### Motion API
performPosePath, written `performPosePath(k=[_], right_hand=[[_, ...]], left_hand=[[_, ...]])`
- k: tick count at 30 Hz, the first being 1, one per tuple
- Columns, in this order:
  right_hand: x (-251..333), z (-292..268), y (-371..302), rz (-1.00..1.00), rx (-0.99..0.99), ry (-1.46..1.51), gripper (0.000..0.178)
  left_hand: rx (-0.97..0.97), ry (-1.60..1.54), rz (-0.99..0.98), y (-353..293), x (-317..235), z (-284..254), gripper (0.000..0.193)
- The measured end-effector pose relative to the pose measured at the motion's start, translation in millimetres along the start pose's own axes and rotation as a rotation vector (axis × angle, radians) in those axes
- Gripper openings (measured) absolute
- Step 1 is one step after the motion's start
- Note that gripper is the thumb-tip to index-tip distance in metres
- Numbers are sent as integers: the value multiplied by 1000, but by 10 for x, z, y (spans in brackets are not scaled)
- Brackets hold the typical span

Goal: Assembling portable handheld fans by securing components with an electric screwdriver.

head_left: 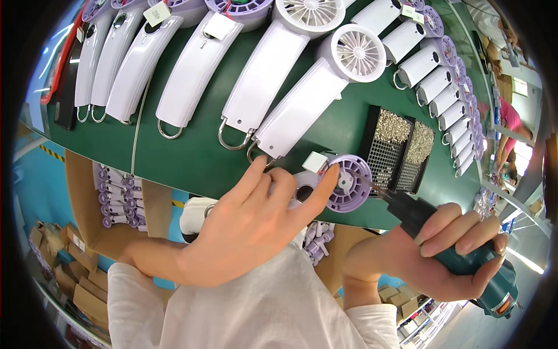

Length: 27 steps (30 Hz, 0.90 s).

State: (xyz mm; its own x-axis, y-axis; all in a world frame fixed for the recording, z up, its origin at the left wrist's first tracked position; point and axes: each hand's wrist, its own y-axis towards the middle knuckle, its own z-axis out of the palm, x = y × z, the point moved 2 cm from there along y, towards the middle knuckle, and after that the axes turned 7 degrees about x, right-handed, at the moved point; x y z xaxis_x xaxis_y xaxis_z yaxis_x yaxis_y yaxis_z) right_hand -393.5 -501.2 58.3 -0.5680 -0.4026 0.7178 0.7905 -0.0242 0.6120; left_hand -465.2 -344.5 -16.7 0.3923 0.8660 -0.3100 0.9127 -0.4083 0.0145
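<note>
A purple-and-white handheld fan [347,185] lies at the near edge of the green bench, its round purple head to the right. My left hand [244,218] rests over its handle and holds it down. The thumb presses beside a small white block [314,162] with a red wire, while another finger reaches a metal ring. My right hand [447,250] is wrapped around a dark green electric screwdriver [421,218]. Its thin bit points into the fan's head, near the hub; whether it touches a screw cannot be made out.
Two black screw trays [386,154] with silver screws stand just beyond the fan head. White handheld fans [302,110] line the back of the bench, with more fans [436,84] in a row at right. Below left, a cardboard box [87,203] holds several fans. Other people are at far right.
</note>
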Motion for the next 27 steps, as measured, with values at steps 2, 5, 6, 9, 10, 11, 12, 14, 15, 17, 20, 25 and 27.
performPosePath(k=[2, 5, 6, 9, 10, 11, 12, 14, 15, 17, 20, 25, 27], right_hand=[[-27, 70, -33, 18, 39, -20, 31], [-69, 102, -81, 3, 103, -35, 30], [-70, 104, -96, -31, 128, -29, 31], [-56, 117, -119, -20, 142, -39, 32], [-50, 124, -118, -17, 141, -39, 32], [-44, 133, -117, -9, 138, -53, 32], [-41, 137, -116, 0, 135, -66, 31], [-49, 133, -125, 17, 145, -81, 31], [-54, 133, -128, 32, 154, -93, 31], [-71, 147, -136, 41, 160, -104, 31], [-85, 173, -119, 78, 215, -149, 30], [-177, 319, -99, 179, 404, -336, 25], [-230, 372, -155, 150, 431, -395, 23]], left_hand=[[-13, -8, 1, -36, -8, 36, 64], [-17, -139, -54, -42, 4, 59, 65], [-14, -141, -52, -47, 10, 71, 65], [14, -134, -34, -60, 26, 106, 63], [9, -133, -35, -64, 19, 104, 59], [4, -133, -36, -67, 13, 103, 54], [5, -134, -38, -69, 7, 106, 54], [-18, -131, -37, -69, 3, 119, 50], [-19, -133, -37, -69, 6, 119, 50], [-24, -124, -28, -66, 18, 123, 48], [-34, -103, -23, -64, 21, 117, 44], [-68, -88, -14, -69, 3, 113, 39], [-74, -101, -27, -95, -11, 126, 37]])
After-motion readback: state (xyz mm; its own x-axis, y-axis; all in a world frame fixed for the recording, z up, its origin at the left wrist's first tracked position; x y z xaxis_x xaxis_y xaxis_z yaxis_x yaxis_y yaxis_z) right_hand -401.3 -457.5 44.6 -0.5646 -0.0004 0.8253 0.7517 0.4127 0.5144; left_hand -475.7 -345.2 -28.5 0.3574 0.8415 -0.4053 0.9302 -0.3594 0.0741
